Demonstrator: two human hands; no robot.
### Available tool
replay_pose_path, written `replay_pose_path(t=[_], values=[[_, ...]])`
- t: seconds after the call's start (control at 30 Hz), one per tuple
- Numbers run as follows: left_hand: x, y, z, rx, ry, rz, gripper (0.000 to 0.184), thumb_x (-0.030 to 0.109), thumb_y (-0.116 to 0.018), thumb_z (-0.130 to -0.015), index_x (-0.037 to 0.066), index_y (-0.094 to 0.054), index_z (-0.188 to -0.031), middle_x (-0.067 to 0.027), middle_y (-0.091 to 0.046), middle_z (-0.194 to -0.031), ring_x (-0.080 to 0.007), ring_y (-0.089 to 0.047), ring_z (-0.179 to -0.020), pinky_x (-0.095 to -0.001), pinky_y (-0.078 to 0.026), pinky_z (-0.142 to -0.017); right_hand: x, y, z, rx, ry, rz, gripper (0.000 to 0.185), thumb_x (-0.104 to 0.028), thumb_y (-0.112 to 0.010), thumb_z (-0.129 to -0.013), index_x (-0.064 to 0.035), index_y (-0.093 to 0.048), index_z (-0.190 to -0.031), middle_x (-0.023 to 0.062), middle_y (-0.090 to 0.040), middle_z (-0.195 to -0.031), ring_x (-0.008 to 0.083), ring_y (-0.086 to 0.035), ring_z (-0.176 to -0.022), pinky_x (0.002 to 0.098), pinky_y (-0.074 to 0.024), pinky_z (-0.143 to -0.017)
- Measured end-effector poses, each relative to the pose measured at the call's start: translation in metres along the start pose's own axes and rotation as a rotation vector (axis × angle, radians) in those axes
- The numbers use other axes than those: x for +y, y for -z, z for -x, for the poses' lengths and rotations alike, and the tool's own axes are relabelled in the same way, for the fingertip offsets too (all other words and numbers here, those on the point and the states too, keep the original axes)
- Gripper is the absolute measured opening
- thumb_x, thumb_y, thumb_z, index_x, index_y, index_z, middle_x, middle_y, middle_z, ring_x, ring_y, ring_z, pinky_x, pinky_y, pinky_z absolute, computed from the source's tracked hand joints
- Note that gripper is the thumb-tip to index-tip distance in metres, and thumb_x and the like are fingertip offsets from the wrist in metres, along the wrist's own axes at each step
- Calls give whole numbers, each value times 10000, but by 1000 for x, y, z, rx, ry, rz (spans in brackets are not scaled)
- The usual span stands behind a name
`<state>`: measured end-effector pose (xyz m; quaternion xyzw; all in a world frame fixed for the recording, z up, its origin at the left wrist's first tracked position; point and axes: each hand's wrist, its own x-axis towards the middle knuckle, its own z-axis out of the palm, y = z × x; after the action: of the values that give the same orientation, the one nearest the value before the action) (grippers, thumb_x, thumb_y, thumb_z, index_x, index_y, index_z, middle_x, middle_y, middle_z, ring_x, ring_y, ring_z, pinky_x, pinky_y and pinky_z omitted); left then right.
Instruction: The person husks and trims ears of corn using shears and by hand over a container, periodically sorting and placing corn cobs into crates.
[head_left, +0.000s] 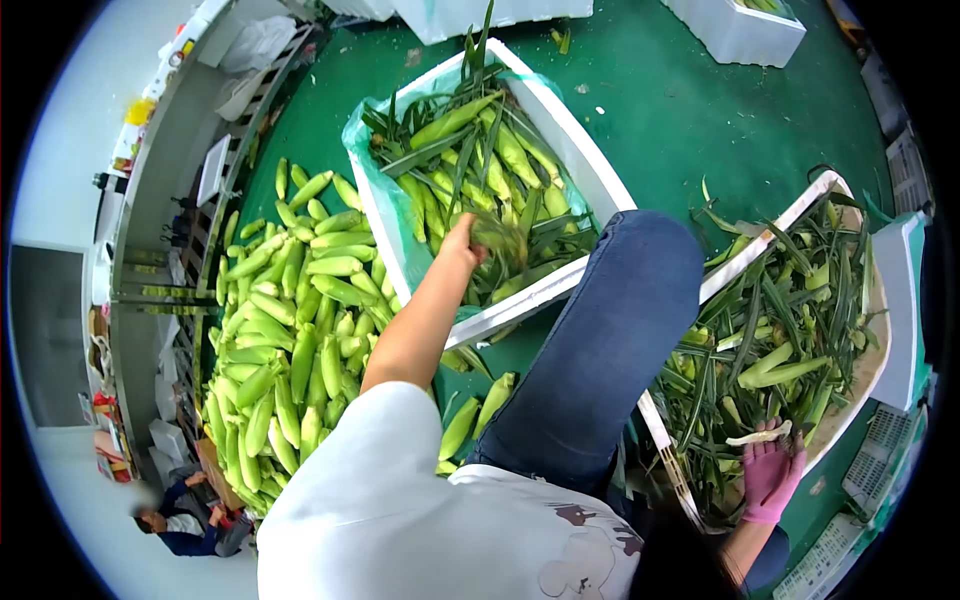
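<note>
My left hand [462, 243] is closed at the near part of a white foam box [582, 140], its fingers around a blurred ear of corn [497, 238] in husk. That box has a green liner and holds corn with long leaves. My right hand [771, 474], in a pink glove, has its fingers spread at the lower edge of a second box [870, 375] full of husks and leaves [770, 320]. A pale, thin piece [758, 436] lies by its fingertips; whether they touch it is unclear.
A large pile of corn [300, 330] covers the green floor on the left. More foam boxes [735, 35] stand at the top. Crates [880, 455] are at the right. A seated person [190, 525] is at the lower left, near shelving.
</note>
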<state>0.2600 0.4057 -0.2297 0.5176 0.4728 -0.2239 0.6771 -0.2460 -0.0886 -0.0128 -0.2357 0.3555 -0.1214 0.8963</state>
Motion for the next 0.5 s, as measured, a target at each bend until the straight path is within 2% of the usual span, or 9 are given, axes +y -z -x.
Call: replay_pose_path(t=[0.03,0.17,0.2,0.23,0.27,0.33,0.4,0.43,0.5], values=[[11,-12,59,-54,-8,207,307,409,-735,-845,137,-645,-953,-41,-677,-824,-182,-631,-745,-337,-504,-707,-4,0,-2,-31,5,6,591,-458,-603,-939,-82,-488,-1380,104,-515,-1365,266,-472,-1286,443,-381,-1099],[40,-53,191,-592,-378,468,282,358,-671,-915,109,-661,-1047,-61,-705,-941,-220,-668,-858,-397,-553,-809,-22,-13,-11,-91,87,146,591,-441,-579,-960,-86,-469,-1420,69,-538,-1348,244,-501,-1260,405,-419,-1052],[52,-63,203,-717,-389,493,401,369,-631,-931,55,-647,-1180,-136,-686,-1159,-273,-657,-1042,-457,-543,-909,-28,-11,-14,-127,109,193,624,-445,-595,-949,-91,-445,-1441,62,-518,-1385,244,-494,-1267,412,-424,-1048],[55,-83,247,-790,-503,424,460,387,-637,-926,42,-619,-1229,-136,-666,-1207,-283,-635,-1093,-478,-532,-938,-33,-26,-9,-224,150,230,636,-432,-607,-945,-97,-424,-1453,67,-505,-1408,242,-493,-1268,414,-421,-1063],[55,-103,279,-996,-499,424,487,380,-654,-918,32,-595,-1252,-129,-643,-1229,-270,-620,-1099,-461,-527,-932,-32,-29,-8,-213,217,216,672,-431,-627,-932,-67,-410,-1454,86,-499,-1399,248,-507,-1244,423,-428,-1061],[50,-149,334,-1315,-441,397,551,364,-701,-893,10,-547,-1286,-113,-597,-1250,-242,-586,-1104,-425,-513,-915,-37,-45,0,-139,296,251,711,-403,-656,-919,-24,-384,-1456,112,-472,-1421,251,-521,-1222,448,-435,-1070],[33,-193,395,-1591,-311,306,640,348,-779,-842,-10,-509,-1297,-94,-551,-1210,-204,-548,-1069,-376,-479,-892,-39,-36,3,-198,320,246,685,-387,-632,-923,-11,-396,-1446,106,-545,-1324,255,-557,-1189,409,-455,-1041],[21,-213,412,-1619,-270,276,691,373,-800,-824,-17,-496,-1307,-106,-541,-1235,-205,-555,-1064,-380,-498,-894,-41,-34,8,-219,309,248,672,-376,-622,-924,-8,-403,-1443,105,-577,-1275,257,-571,-1176,398,-456,-1035],[-17,-253,444,-1723,-430,48,716,450,-763,-844,-16,-488,-1313,-114,-521,-1256,-201,-562,-1046,-381,-526,-873,-43,-36,19,-158,361,237,646,-293,-619,-892,-6,-421,-1436,93,-624,-1155,264,-594,-1148,391,-448,-1024]])
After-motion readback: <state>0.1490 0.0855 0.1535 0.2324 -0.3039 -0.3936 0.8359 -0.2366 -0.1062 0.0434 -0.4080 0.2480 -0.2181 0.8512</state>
